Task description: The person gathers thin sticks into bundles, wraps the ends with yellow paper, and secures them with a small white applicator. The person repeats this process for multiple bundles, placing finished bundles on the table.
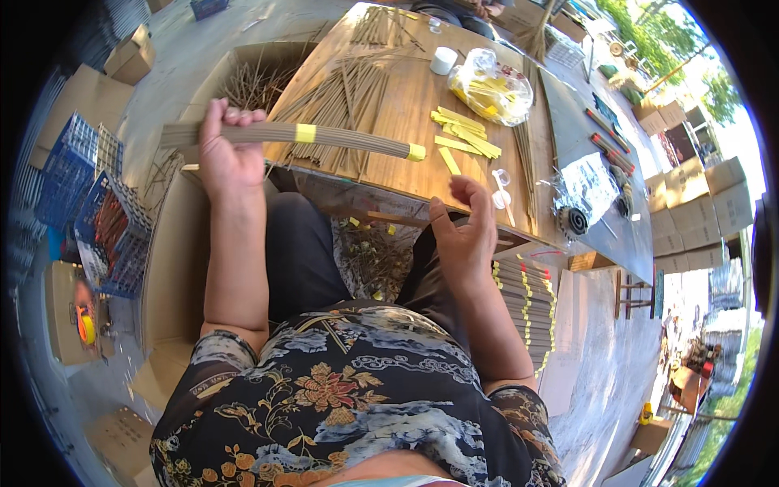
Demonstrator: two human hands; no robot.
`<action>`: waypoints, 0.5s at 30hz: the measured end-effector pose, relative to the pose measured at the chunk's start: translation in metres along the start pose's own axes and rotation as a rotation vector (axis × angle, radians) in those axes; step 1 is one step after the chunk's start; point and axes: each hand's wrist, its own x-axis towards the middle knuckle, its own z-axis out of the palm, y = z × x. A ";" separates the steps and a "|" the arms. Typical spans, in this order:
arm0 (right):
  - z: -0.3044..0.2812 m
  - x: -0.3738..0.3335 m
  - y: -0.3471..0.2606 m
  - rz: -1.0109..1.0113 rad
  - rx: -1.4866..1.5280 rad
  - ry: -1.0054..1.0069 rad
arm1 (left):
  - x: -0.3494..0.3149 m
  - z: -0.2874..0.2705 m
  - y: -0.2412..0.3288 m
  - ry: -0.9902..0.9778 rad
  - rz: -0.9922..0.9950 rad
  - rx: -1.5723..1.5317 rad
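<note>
A bundle of thin brown sticks (349, 140) lies across my left hand (232, 162), whose fingers are closed around it near its left end. Two yellow bands wrap the bundle, one about midway and one at its right tip. Over the table's front edge, my right hand (466, 231) has its thumb and curled fingers apart, with nothing seen between them. A single yellow strip (448, 159) lies just beyond its fingertips. More yellow strips (466, 134) are heaped a little farther off. Loose sticks (341, 97) spread over the wooden table (414, 105) behind the bundle.
A clear plastic bag (495, 89) with yellow strips and a white cylinder (443, 61) stand farther back. Banded bundles (523, 312) are stacked right of my legs. An open carton of sticks (251, 81) and blue crates (114, 231) are at left. Another person's hand (487, 10) shows beyond the table.
</note>
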 end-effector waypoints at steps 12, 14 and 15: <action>0.040 0.022 -0.019 -0.105 0.181 -0.539 | -0.059 0.052 -0.047 -0.318 -0.165 0.327; 0.032 0.021 -0.024 0.070 0.411 -0.751 | -0.045 0.050 -0.040 -0.399 -0.296 0.228; 0.029 0.021 -0.026 0.159 0.534 -0.850 | -0.038 0.049 -0.037 -0.449 -0.384 0.158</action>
